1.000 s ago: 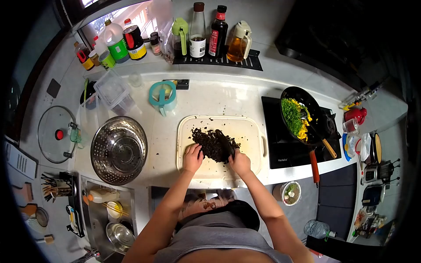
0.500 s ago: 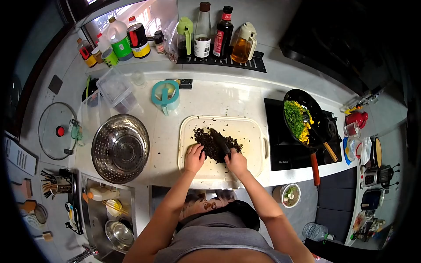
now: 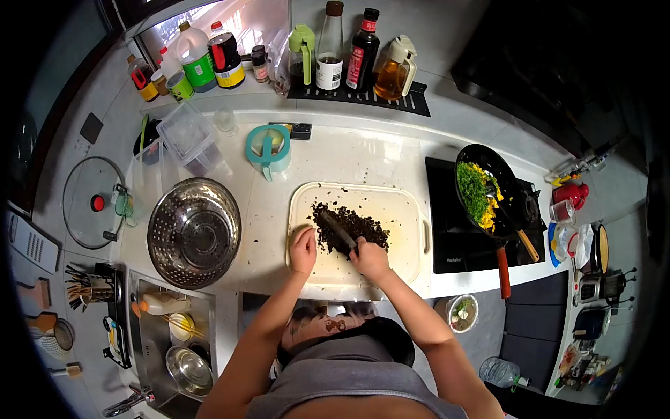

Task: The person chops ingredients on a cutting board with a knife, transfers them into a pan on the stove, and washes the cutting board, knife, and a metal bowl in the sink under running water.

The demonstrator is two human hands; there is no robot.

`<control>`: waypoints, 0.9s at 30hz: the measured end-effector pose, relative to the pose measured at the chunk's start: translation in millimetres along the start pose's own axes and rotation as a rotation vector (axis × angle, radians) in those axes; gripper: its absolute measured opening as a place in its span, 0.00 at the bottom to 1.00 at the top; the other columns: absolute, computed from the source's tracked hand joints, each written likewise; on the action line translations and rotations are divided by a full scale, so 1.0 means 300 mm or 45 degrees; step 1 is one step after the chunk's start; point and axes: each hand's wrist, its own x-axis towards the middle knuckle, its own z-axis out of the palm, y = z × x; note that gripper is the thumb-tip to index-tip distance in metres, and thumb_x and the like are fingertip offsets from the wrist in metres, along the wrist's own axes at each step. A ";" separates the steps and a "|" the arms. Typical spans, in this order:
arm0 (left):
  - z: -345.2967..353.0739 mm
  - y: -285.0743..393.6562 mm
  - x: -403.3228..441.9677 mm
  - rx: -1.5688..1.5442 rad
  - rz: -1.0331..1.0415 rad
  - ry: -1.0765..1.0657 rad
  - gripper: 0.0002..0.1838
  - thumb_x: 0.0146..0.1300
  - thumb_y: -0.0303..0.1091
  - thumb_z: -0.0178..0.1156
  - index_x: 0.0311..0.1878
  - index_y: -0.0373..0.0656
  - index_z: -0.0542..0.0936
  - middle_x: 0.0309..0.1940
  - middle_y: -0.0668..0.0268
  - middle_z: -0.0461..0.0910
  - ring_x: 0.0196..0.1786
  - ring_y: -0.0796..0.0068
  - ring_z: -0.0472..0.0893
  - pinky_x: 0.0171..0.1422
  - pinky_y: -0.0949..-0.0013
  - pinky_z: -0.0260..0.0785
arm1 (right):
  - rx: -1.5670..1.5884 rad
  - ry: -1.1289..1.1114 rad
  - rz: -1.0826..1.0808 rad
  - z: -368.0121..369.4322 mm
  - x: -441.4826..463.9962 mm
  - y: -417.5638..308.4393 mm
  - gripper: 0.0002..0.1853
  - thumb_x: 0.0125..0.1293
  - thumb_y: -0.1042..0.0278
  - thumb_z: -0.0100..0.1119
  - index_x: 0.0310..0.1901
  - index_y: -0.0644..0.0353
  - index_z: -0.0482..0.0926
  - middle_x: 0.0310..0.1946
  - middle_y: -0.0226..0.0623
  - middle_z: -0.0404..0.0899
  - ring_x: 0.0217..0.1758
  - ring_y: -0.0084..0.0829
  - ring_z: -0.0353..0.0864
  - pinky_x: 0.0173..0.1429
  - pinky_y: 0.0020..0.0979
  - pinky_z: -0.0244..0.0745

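A cream cutting board (image 3: 403, 262) lies on the counter in front of me, bearing a spread heap of finely chopped dark food (image 3: 363, 226) whose kind I cannot make out. My right hand (image 3: 370, 260) is wrapped round the handle of a kitchen knife (image 3: 337, 230). Its dark blade slants to the upper left across the heap. My left hand (image 3: 303, 250) is at the heap's left edge, near the blade, its fingers curled together with nothing visible in them.
Left of the board stands a steel colander (image 3: 194, 234), with a teal-lidded jug (image 3: 268, 150) behind. On the cooktop (image 3: 453, 255) at right, a wok (image 3: 497, 167) holds chopped greens and yellow pieces; its red handle (image 3: 503, 272) juts over the counter edge. A sink (image 3: 150, 342) is at lower left.
The knife blade has swung toward the left side of the heap. My left hand has drawn off the chopped food to its left edge. The whole view has shifted slightly.
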 end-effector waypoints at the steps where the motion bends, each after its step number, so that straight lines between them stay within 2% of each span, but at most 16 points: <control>1: -0.001 -0.014 -0.002 -0.008 -0.042 0.017 0.08 0.60 0.23 0.53 0.42 0.37 0.79 0.44 0.59 0.77 0.40 0.67 0.78 0.40 0.72 0.73 | -0.003 -0.008 0.017 0.022 0.005 0.004 0.15 0.56 0.61 0.54 0.36 0.67 0.70 0.19 0.51 0.77 0.25 0.50 0.78 0.30 0.45 0.75; 3: -0.015 -0.018 0.000 -0.026 -0.125 0.048 0.08 0.61 0.24 0.53 0.42 0.37 0.79 0.44 0.59 0.77 0.40 0.67 0.78 0.39 0.72 0.73 | -0.008 -0.022 0.055 0.072 0.008 0.012 0.15 0.56 0.61 0.54 0.35 0.67 0.69 0.19 0.51 0.76 0.24 0.50 0.78 0.29 0.45 0.75; 4: -0.030 -0.006 0.007 -0.119 -0.239 -0.038 0.12 0.57 0.23 0.56 0.45 0.39 0.78 0.46 0.61 0.76 0.47 0.64 0.76 0.46 0.68 0.72 | -0.025 0.025 0.048 0.091 0.008 0.011 0.15 0.57 0.61 0.54 0.34 0.67 0.68 0.18 0.51 0.76 0.22 0.49 0.78 0.27 0.44 0.75; 7: -0.081 0.123 0.116 0.128 0.187 -0.217 0.16 0.54 0.27 0.58 0.48 0.43 0.77 0.50 0.64 0.74 0.55 0.61 0.72 0.59 0.62 0.65 | -0.105 0.040 0.021 0.096 0.005 0.001 0.13 0.56 0.61 0.54 0.33 0.65 0.69 0.17 0.49 0.76 0.20 0.48 0.78 0.25 0.44 0.75; 8: -0.096 0.177 0.149 0.106 0.207 -0.373 0.20 0.51 0.28 0.60 0.50 0.46 0.75 0.51 0.65 0.73 0.57 0.61 0.69 0.62 0.60 0.61 | -0.126 0.024 -0.034 0.078 0.005 -0.006 0.13 0.56 0.61 0.54 0.33 0.64 0.70 0.17 0.48 0.76 0.21 0.47 0.78 0.26 0.43 0.75; 11: -0.074 0.127 0.222 0.209 0.543 -0.761 0.18 0.49 0.29 0.63 0.47 0.44 0.77 0.47 0.64 0.75 0.53 0.61 0.72 0.56 0.64 0.66 | -0.200 0.028 -0.219 -0.009 0.037 -0.012 0.11 0.56 0.61 0.54 0.32 0.61 0.71 0.17 0.45 0.77 0.21 0.45 0.79 0.26 0.42 0.75; 13: -0.068 0.116 0.266 0.256 0.460 -0.794 0.10 0.50 0.33 0.64 0.36 0.44 0.78 0.36 0.65 0.77 0.42 0.63 0.76 0.47 0.62 0.69 | -0.271 0.092 -0.370 -0.054 0.073 0.002 0.11 0.54 0.60 0.57 0.29 0.59 0.72 0.15 0.43 0.76 0.18 0.43 0.77 0.23 0.41 0.74; 15: -0.057 0.111 0.305 0.266 0.447 -0.875 0.07 0.53 0.35 0.61 0.32 0.44 0.75 0.32 0.64 0.77 0.39 0.62 0.77 0.43 0.60 0.70 | -0.356 0.065 -0.394 -0.076 0.132 0.028 0.10 0.53 0.59 0.58 0.28 0.57 0.73 0.16 0.40 0.76 0.21 0.40 0.79 0.26 0.39 0.74; 17: -0.001 0.060 0.289 0.298 0.443 -0.878 0.07 0.54 0.35 0.60 0.30 0.43 0.74 0.31 0.63 0.77 0.38 0.61 0.77 0.41 0.60 0.70 | -0.437 -0.083 -0.338 -0.089 0.186 0.050 0.08 0.54 0.61 0.57 0.32 0.55 0.76 0.20 0.39 0.79 0.27 0.40 0.80 0.31 0.40 0.75; 21: 0.070 0.093 0.275 0.446 0.486 -0.881 0.08 0.54 0.36 0.59 0.28 0.43 0.73 0.27 0.62 0.77 0.34 0.62 0.78 0.38 0.61 0.70 | -0.290 -0.022 -0.346 -0.026 0.239 0.187 0.10 0.53 0.60 0.58 0.35 0.53 0.78 0.22 0.38 0.79 0.27 0.40 0.80 0.33 0.40 0.75; 22: 0.081 0.109 0.278 0.446 0.515 -0.849 0.08 0.53 0.34 0.60 0.28 0.42 0.72 0.24 0.61 0.76 0.32 0.58 0.77 0.36 0.59 0.70 | -0.213 -0.011 -0.356 -0.035 0.236 0.205 0.10 0.52 0.60 0.58 0.36 0.53 0.78 0.22 0.38 0.79 0.27 0.41 0.80 0.33 0.40 0.75; 25: 0.113 0.140 0.311 0.462 0.671 -0.931 0.07 0.53 0.33 0.60 0.29 0.42 0.72 0.24 0.60 0.75 0.32 0.58 0.77 0.36 0.59 0.69 | -0.019 0.043 -0.318 -0.012 0.221 0.235 0.11 0.52 0.60 0.59 0.36 0.54 0.79 0.23 0.40 0.79 0.27 0.43 0.79 0.34 0.40 0.75; 27: 0.110 0.109 0.322 0.332 0.610 -0.906 0.08 0.54 0.34 0.59 0.28 0.42 0.72 0.23 0.60 0.74 0.32 0.57 0.76 0.36 0.58 0.68 | -0.031 0.026 -0.254 -0.009 0.211 0.226 0.11 0.51 0.60 0.60 0.35 0.54 0.79 0.23 0.39 0.79 0.27 0.42 0.79 0.34 0.40 0.75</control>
